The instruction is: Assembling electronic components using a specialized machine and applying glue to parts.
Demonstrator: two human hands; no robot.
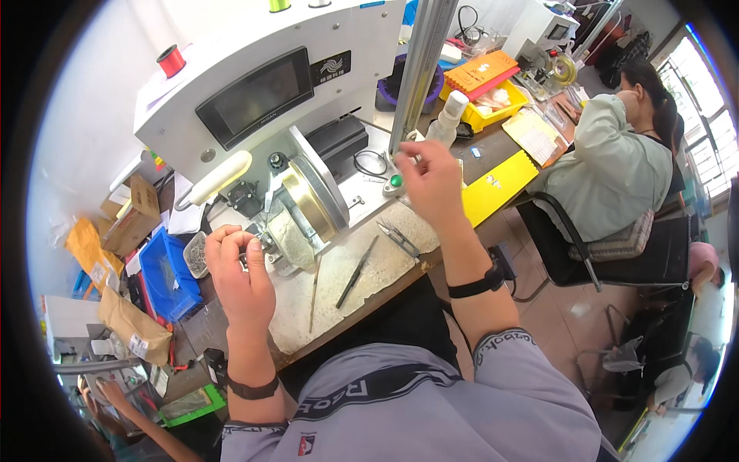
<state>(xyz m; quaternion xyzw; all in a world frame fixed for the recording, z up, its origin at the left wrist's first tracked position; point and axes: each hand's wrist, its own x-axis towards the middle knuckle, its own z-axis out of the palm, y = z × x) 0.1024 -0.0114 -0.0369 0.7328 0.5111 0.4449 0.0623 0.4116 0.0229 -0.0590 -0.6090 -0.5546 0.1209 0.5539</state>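
My left hand [242, 277] is at the front of a white bench machine [173, 104], its fingers curled beside a small metal part and a pale rounded plate [292, 237]. What those fingers grip, if anything, is too small to make out. Just behind the plate sits a brass-coloured drum [310, 199]. My right hand [431, 181] is raised over the bench's right side, near a metal post [422, 77] and a green button [396, 181]. Its thumb and fingers are pinched together; anything between them cannot be made out. Spring snips [400, 239] and black tweezers [356, 273] lie between my hands.
A thin stick [315, 296] lies on the worn work sheet. Left are a blue tray [168, 273] and a brown paper packet [135, 327]. On the right stand a white bottle [448, 119] and a yellow bin [504, 112]. A co-worker [616, 165] sits further right.
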